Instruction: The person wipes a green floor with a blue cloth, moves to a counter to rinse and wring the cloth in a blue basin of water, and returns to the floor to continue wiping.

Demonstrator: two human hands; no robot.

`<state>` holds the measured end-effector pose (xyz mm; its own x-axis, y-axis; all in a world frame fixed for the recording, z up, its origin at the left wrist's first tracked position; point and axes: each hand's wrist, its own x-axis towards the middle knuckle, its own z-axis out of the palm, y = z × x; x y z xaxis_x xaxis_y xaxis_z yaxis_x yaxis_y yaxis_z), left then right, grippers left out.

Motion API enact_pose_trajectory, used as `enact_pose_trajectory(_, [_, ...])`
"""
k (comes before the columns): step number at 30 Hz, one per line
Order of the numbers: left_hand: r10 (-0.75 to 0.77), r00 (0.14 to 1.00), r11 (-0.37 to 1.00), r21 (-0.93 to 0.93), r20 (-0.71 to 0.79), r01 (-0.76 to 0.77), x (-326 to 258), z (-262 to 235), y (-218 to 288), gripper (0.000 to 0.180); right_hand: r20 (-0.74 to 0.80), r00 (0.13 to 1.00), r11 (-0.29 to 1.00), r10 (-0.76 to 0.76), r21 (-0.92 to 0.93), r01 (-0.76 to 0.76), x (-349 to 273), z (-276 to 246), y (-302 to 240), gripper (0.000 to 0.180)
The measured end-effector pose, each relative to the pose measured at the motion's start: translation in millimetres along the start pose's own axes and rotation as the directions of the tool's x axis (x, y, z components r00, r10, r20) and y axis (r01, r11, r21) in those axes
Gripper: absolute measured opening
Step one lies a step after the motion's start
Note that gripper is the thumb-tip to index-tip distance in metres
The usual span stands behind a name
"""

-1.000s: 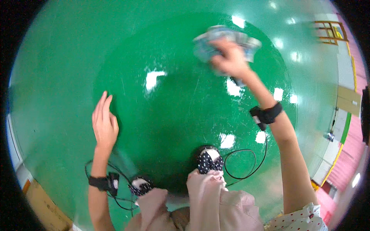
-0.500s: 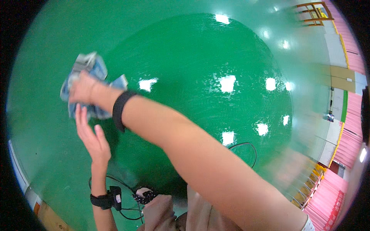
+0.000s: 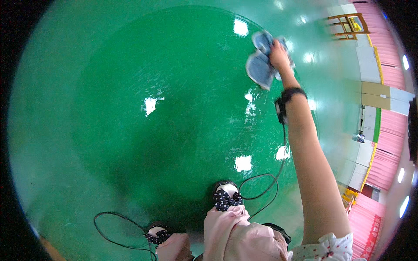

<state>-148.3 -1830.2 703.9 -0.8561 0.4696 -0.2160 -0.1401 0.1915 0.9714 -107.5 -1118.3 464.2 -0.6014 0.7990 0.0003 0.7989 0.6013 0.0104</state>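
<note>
My right hand (image 3: 278, 55) is stretched out to the far right, its fingers closed on a blue cleaning cloth (image 3: 260, 67) with pale edges. Spread loosely, the cloth lies against the green floor (image 3: 48, 130), near the rim of a large darker, shiny patch (image 3: 187, 78) that looks wet. A black wristband (image 3: 285, 102) with a small box sits on my right wrist. My left hand is out of sight.
Black cables (image 3: 275, 191) loop across the floor beside my shoes, one running up to my right wrist. Polka-dot bows top both shoes (image 3: 227, 200). At the far right stand a wooden chair (image 3: 348, 26) and pink curtains (image 3: 385, 143).
My right hand has swept from the far left to the far right with the cloth. The left hand, which was near the cloth, has left the picture.
</note>
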Motion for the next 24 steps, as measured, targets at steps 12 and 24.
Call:
enact_pose_trajectory(12, [-0.227, 0.968, 0.971, -0.102, -0.107, 0.217, 7, 56, -27, 0.030, -0.047, 0.982, 0.956, 0.180, -0.228, -0.186, -63, -6, 59, 0.041])
enact_pose_trajectory(24, [-0.213, 0.971, 0.967, -0.163, -0.111, 0.193, 2, 62, -31, 0.024, -0.085, 0.982, 0.956, 0.166, -0.232, -0.182, -63, -5, 48, 0.038])
